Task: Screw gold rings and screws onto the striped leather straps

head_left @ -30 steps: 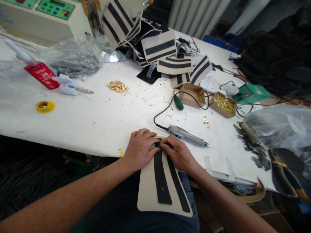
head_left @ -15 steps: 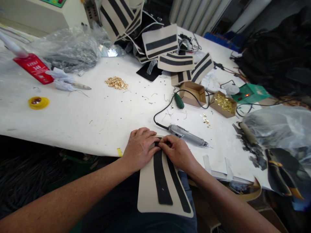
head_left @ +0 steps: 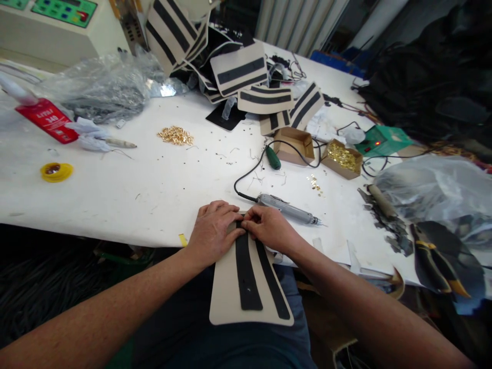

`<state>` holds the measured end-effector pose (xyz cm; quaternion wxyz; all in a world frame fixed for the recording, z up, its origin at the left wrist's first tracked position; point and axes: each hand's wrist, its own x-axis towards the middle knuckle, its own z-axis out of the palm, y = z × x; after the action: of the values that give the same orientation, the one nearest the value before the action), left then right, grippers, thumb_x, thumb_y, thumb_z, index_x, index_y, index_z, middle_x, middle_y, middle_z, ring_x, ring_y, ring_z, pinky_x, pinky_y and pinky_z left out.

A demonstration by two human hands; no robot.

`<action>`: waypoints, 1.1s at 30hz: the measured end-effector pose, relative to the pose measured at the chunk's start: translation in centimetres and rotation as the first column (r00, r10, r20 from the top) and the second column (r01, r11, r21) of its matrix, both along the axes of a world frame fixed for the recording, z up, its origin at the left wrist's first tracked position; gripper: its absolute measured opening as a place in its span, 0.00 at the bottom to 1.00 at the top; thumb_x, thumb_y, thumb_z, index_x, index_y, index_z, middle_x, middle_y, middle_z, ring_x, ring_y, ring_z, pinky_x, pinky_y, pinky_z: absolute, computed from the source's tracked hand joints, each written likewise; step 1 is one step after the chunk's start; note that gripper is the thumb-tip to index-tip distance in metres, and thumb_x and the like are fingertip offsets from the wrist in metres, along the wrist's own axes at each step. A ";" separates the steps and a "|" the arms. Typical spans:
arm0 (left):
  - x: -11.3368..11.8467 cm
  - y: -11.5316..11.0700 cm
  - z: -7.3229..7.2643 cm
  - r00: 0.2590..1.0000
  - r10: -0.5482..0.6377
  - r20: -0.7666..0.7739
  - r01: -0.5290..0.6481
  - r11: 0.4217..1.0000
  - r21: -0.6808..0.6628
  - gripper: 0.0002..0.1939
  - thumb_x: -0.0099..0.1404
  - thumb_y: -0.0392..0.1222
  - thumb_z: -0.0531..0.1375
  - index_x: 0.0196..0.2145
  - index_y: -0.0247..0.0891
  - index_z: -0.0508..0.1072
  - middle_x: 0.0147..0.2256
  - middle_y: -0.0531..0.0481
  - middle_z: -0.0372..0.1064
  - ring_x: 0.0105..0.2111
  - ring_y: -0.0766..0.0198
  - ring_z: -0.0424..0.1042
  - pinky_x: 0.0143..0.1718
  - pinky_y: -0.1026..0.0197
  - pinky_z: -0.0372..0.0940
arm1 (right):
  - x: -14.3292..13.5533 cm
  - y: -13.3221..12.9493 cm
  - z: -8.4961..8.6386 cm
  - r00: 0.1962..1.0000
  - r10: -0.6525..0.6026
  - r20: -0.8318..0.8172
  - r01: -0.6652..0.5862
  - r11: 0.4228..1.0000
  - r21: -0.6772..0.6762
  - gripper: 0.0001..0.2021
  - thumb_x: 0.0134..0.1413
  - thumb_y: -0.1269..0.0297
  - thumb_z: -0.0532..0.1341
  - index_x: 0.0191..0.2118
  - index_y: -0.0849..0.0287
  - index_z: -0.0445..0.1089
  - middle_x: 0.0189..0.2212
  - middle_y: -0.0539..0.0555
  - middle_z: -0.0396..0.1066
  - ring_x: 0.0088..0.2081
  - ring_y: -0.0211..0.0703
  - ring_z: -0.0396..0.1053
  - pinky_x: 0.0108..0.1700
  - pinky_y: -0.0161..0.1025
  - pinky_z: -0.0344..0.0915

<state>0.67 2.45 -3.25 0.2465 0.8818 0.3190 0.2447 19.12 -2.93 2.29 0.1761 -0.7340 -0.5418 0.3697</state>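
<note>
My left hand [head_left: 213,233] lies over the far end of the beige panel with black strips [head_left: 225,302], fingers curved and thumb pressed toward the middle strip, keeping the panel between palm and lap. My right hand [head_left: 269,225] meets it there, thumb and forefinger pinched nearly closed at the far end of that same strip; whether something small sits between those fingertips I cannot tell. The panel slopes from the near edge of the white table [head_left: 115,195] down over my dark trousers [head_left: 294,297], its wide end nearest me. Just beyond my right hand lies a grey rotary tool [head_left: 288,209], its tip pointing right and its black cord looping away past a green handle [head_left: 273,159]. Farther right stand an open cardboard box [head_left: 294,147] and, beside it, a second box holding gold pieces [head_left: 342,158], with a few more loose on the table nearer me. A heap of small gold parts [head_left: 176,136] sits left of centre, and beyond it to the right is a pile of similar striped panels [head_left: 240,69]. At far left lie a red glue bottle [head_left: 49,120] and, nearer, a yellow round dish [head_left: 56,172].
</note>
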 end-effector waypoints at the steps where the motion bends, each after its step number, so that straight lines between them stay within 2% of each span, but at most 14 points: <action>1: 0.0 0.0 0.0 1.000 0.003 -0.005 -0.003 1.000 -0.002 0.14 0.68 0.48 0.66 0.50 0.48 0.79 0.56 0.50 0.76 0.60 0.48 0.65 0.58 0.42 0.61 | 0.0 -0.3 -0.2 1.000 -0.016 -0.006 0.016 1.000 0.026 0.03 0.57 0.66 0.65 0.33 0.57 0.75 0.20 0.47 0.72 0.23 0.37 0.68 0.28 0.34 0.60; 5: 0.1 -0.1 0.3 0.999 -0.002 -0.033 0.002 1.000 0.005 0.13 0.68 0.48 0.67 0.50 0.48 0.80 0.57 0.50 0.76 0.60 0.48 0.66 0.57 0.42 0.61 | 0.0 -1.2 -0.9 0.993 -0.059 -0.098 0.065 0.996 0.064 0.06 0.58 0.63 0.64 0.34 0.57 0.76 0.19 0.46 0.70 0.22 0.37 0.66 0.27 0.35 0.60; 9: 0.0 -0.2 0.7 0.999 0.000 -0.044 0.001 1.000 0.010 0.12 0.68 0.47 0.67 0.49 0.47 0.80 0.56 0.51 0.76 0.59 0.49 0.66 0.56 0.42 0.62 | 0.6 -1.9 -0.4 0.987 -0.054 -0.149 0.071 0.992 0.108 0.09 0.63 0.60 0.61 0.38 0.56 0.78 0.21 0.47 0.73 0.23 0.38 0.69 0.28 0.36 0.63; 11: 0.0 -0.3 0.7 0.999 -0.001 -0.039 0.001 1.000 0.007 0.12 0.68 0.47 0.67 0.48 0.47 0.80 0.56 0.51 0.77 0.59 0.49 0.67 0.56 0.42 0.62 | 1.8 -2.4 0.3 0.995 -0.087 -0.041 0.095 0.962 0.256 0.09 0.63 0.59 0.62 0.40 0.56 0.78 0.28 0.50 0.77 0.28 0.41 0.73 0.32 0.38 0.67; 14: 0.1 -0.2 0.6 1.000 -0.002 -0.028 0.002 1.000 -0.003 0.12 0.67 0.48 0.68 0.48 0.48 0.81 0.56 0.51 0.77 0.59 0.49 0.66 0.56 0.42 0.61 | 4.5 -3.5 1.1 0.922 -0.169 0.348 -0.009 0.891 0.454 0.09 0.61 0.58 0.66 0.44 0.55 0.78 0.42 0.57 0.79 0.42 0.50 0.76 0.43 0.44 0.70; 16: 0.1 -0.2 0.5 1.000 -0.002 -0.025 0.002 1.000 -0.011 0.11 0.67 0.48 0.68 0.48 0.49 0.81 0.56 0.52 0.76 0.59 0.49 0.66 0.56 0.42 0.61 | 6.6 -4.0 1.2 0.794 -0.144 0.591 -0.127 0.911 0.392 0.13 0.60 0.56 0.68 0.48 0.55 0.77 0.46 0.60 0.77 0.48 0.56 0.74 0.47 0.48 0.69; 18: 0.1 -0.2 0.4 1.000 0.000 -0.027 -0.001 1.000 -0.017 0.11 0.67 0.48 0.68 0.48 0.49 0.81 0.57 0.53 0.76 0.59 0.49 0.66 0.56 0.42 0.61 | 8.4 -4.3 0.9 0.696 -0.061 0.715 -0.187 0.947 0.262 0.16 0.60 0.55 0.67 0.51 0.55 0.76 0.46 0.61 0.77 0.48 0.59 0.73 0.47 0.50 0.69; 21: 0.1 -0.2 0.3 0.999 0.005 -0.032 -0.005 1.000 -0.019 0.11 0.67 0.49 0.67 0.48 0.50 0.81 0.57 0.54 0.76 0.59 0.50 0.66 0.57 0.43 0.60 | 9.8 -4.4 0.6 0.697 0.005 0.717 -0.214 0.956 0.201 0.16 0.64 0.56 0.63 0.54 0.55 0.75 0.44 0.61 0.78 0.47 0.58 0.73 0.46 0.50 0.69; 24: 0.0 -0.2 0.2 0.999 0.010 -0.035 -0.011 1.000 -0.017 0.11 0.68 0.49 0.67 0.47 0.50 0.81 0.57 0.54 0.76 0.60 0.51 0.66 0.57 0.43 0.60 | 9.5 -4.3 1.6 0.868 -0.082 0.490 -0.087 0.946 0.313 0.17 0.66 0.54 0.60 0.54 0.55 0.73 0.43 0.59 0.77 0.44 0.55 0.73 0.45 0.49 0.68; 26: 0.0 -0.2 0.2 0.999 0.007 -0.038 -0.008 1.000 -0.019 0.12 0.68 0.49 0.67 0.48 0.49 0.81 0.57 0.54 0.76 0.60 0.50 0.65 0.57 0.43 0.60 | 8.2 -4.0 2.9 0.980 -0.145 0.134 0.084 0.921 0.381 0.17 0.66 0.51 0.58 0.52 0.55 0.72 0.42 0.58 0.76 0.41 0.52 0.73 0.43 0.48 0.70; 27: 0.1 -0.2 0.2 0.999 0.006 -0.037 -0.007 1.000 -0.019 0.12 0.68 0.49 0.67 0.48 0.49 0.81 0.57 0.53 0.76 0.60 0.50 0.65 0.57 0.43 0.60 | 7.2 -3.8 3.5 0.985 -0.154 -0.079 0.173 0.899 0.401 0.18 0.66 0.49 0.56 0.51 0.55 0.71 0.41 0.58 0.76 0.40 0.51 0.73 0.42 0.48 0.70; 29: 0.1 -0.2 0.2 1.000 0.009 -0.029 -0.009 1.000 -0.018 0.12 0.68 0.49 0.67 0.49 0.49 0.81 0.57 0.52 0.76 0.60 0.49 0.64 0.58 0.43 0.60 | 4.6 -3.0 4.6 0.884 -0.124 -0.451 0.344 0.826 0.447 0.19 0.65 0.46 0.52 0.48 0.55 0.69 0.40 0.58 0.74 0.40 0.50 0.73 0.42 0.48 0.72; 30: 0.1 -0.2 0.2 1.000 0.011 -0.023 -0.012 1.000 -0.017 0.12 0.68 0.49 0.67 0.48 0.48 0.81 0.57 0.52 0.76 0.60 0.49 0.65 0.58 0.42 0.60 | 3.2 -2.6 4.9 0.819 -0.105 -0.565 0.415 0.788 0.455 0.20 0.64 0.44 0.52 0.46 0.55 0.68 0.39 0.57 0.72 0.39 0.49 0.73 0.42 0.48 0.73; 33: 0.1 -0.3 0.1 1.000 0.016 -0.005 -0.016 1.000 -0.011 0.12 0.67 0.48 0.68 0.48 0.48 0.81 0.56 0.52 0.77 0.60 0.50 0.65 0.58 0.43 0.59 | -0.9 -1.0 4.8 0.714 -0.065 -0.698 0.532 0.698 0.479 0.19 0.59 0.42 0.60 0.40 0.53 0.66 0.28 0.50 0.63 0.28 0.42 0.66 0.32 0.41 0.70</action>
<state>0.76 2.18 -3.13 0.2486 0.8785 0.3278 0.2428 18.26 -3.89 7.09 0.6524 -0.5387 -0.4063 0.3451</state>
